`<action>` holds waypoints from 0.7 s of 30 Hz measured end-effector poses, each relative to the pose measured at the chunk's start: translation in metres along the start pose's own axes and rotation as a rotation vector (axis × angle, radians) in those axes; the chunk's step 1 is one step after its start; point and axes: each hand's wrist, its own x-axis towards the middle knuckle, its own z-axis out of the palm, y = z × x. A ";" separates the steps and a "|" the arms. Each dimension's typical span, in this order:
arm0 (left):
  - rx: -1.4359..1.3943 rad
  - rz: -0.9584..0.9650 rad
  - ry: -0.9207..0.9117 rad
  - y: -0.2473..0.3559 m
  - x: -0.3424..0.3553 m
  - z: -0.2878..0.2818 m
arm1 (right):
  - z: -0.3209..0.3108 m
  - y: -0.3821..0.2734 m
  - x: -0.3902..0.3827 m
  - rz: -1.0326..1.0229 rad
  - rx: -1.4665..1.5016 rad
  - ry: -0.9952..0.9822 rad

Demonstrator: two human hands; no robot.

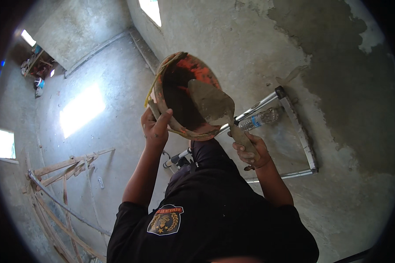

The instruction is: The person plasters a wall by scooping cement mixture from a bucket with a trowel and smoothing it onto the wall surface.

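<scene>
An orange bucket (pixel 180 127) with a yellow cord on its rim and dark grey cement inside is held tilted by my left hand (pixel 155 129), fingers closed on its left rim. My right hand (pixel 251 153) is closed round the handle of a cement-coated trowel (pixel 210 101); the blade lies over the bucket's opening. A clear plastic bottle (pixel 261 118) with a blue label lies beside the metal ladder (pixel 300 136) behind my right hand.
A plastered wall (pixel 324 105) with a damp darker patch is at the right. Below on the left are the concrete floor (pixel 96 140), a wooden frame (pixel 52 168) with a metal pole, and a cluttered shelf (pixel 35 61) at the upper left.
</scene>
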 end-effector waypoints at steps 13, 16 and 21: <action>-0.194 -0.129 0.097 -0.005 -0.016 0.021 | 0.086 -0.016 -0.033 -0.453 -0.252 -0.030; -0.188 -0.132 0.034 -0.005 -0.017 0.027 | 0.118 -0.020 -0.040 -0.629 -0.393 0.120; -0.233 -0.178 0.045 -0.003 -0.017 0.030 | 0.170 -0.029 -0.049 -0.969 -0.657 0.349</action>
